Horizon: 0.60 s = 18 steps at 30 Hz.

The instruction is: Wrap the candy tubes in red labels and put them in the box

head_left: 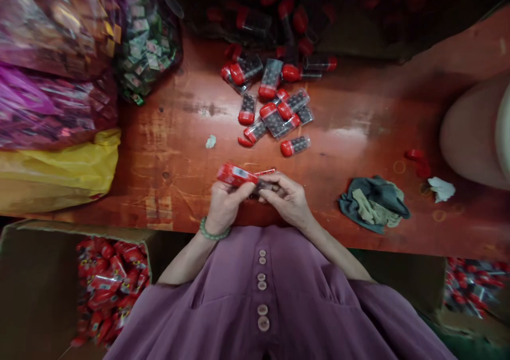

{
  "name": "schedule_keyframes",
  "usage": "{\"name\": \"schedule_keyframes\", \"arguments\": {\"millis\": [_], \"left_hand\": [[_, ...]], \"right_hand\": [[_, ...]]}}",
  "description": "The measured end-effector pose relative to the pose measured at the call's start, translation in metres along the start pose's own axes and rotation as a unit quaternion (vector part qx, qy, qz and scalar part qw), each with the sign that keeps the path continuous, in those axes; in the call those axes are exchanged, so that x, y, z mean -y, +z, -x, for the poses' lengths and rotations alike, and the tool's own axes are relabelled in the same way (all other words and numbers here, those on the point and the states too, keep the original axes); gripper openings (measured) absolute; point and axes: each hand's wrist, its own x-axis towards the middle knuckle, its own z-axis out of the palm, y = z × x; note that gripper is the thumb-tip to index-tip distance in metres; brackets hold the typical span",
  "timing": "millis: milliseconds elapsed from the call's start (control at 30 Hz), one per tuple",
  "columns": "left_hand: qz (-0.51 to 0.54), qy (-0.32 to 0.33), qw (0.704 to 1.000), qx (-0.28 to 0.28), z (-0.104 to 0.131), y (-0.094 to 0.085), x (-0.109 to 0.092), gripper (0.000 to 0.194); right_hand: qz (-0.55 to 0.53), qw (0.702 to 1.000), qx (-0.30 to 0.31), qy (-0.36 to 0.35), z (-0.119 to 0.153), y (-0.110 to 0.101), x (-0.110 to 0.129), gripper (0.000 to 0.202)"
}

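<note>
Worn, reddish tabletop (151, 152) under dim light, with loose goods toward the far edge and working room along the near edge, presumably for short, easy reaches. At the far edge, a dark, shadowed box (378, 35) with more red-capped containers at its mouth, probably that close for drawing straight onto the tabletop. Just in front, roughly midway between the left and right ends, a heap of clear red-capped capsules (272, 78) full of dark balls, some lying across others, likely gathered there for picking by either hand.

Close to the near edge, in front of a purple shirt (239, 275), two hands almost together. In the left hand (227, 203), clamped between thumb and fingers, a red printed packet (238, 174), aslant, pale label facing up. Right hand (289, 195) curled inward, thumb and fingertips pinched on a dark-beaded piece (263, 184) at the packet's right end. Packet apparently steadied on the left to free the right fingertips for finer handling. Impossible to tell, through blur and overlapping fingers, whether inside the packet or merely against it.

Toward the left end, bulging bags, a yellow bag (67, 168) nearest, seemingly pushed aside. Below the near edge, at left, an open carton (32, 285) of red packets (111, 280), perhaps low for quick access. Right of the hands, near the same edge, a crumpled cloth (372, 203).
</note>
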Motion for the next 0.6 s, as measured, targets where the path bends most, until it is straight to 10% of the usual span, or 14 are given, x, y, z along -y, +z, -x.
{"name": "schedule_keyframes", "arguments": {"millis": [600], "left_hand": [[0.052,-0.031,0.998,-0.013,0.021,-0.011,-0.009,0.031]], "right_hand": [[0.065,0.994,0.059,-0.059,-0.015,0.023,-0.002,0.038]]}}
